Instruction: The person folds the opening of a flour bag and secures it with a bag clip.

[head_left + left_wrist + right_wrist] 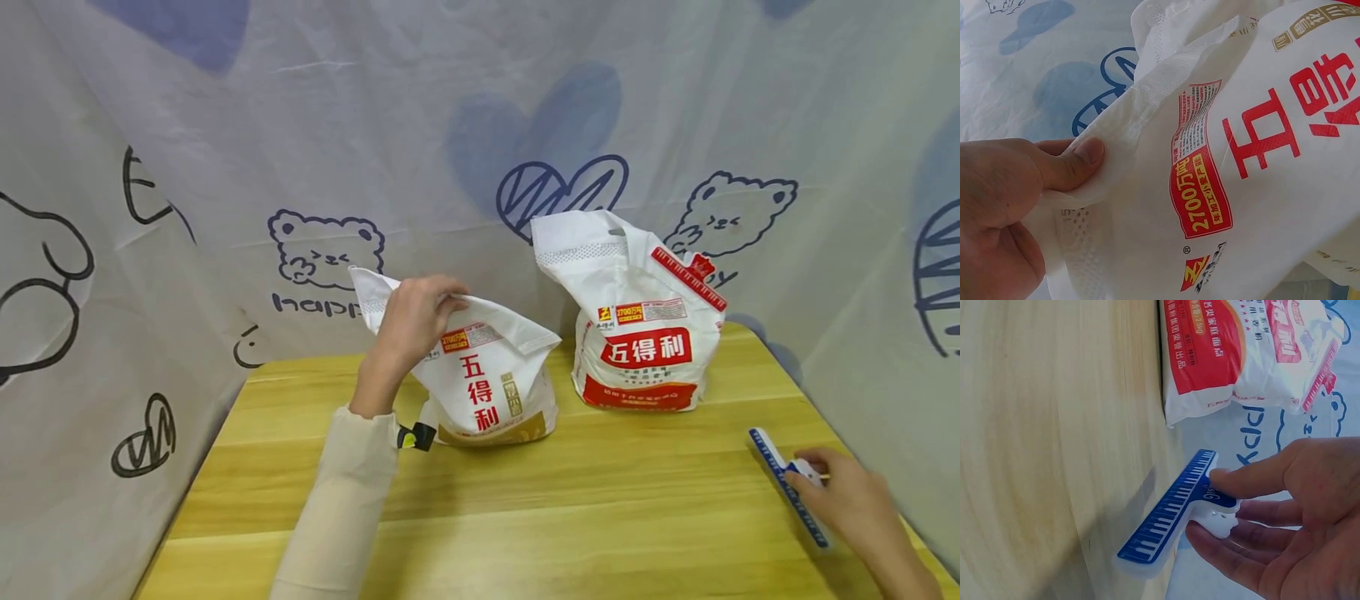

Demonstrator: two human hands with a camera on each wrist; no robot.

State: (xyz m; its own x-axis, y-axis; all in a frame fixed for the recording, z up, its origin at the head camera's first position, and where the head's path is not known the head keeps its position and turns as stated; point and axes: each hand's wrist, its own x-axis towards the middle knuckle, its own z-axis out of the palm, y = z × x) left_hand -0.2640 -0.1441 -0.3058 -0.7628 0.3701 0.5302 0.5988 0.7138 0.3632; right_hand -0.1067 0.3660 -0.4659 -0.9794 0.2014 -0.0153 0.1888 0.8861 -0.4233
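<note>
My left hand (420, 321) pinches the folded top of a white flour bag (517, 379) with red lettering and a gold base. In the left wrist view the thumb (1085, 156) presses on the bag's top edge, with part of the fingers hidden behind it. At the right of the table my right hand (847, 496) holds a blue and white bag clip (787, 487) by its handle. The clip (1169, 509) has a piano-key pattern and is above the tabletop in the right wrist view, thumb on one side and fingers on the other.
A second white flour bag (637, 367) with red panels stands behind and to the right of the first. A red clip (690, 279) sits across its folded top. The wooden table (600, 517) ends at a patterned curtain (420, 125) on the back and sides.
</note>
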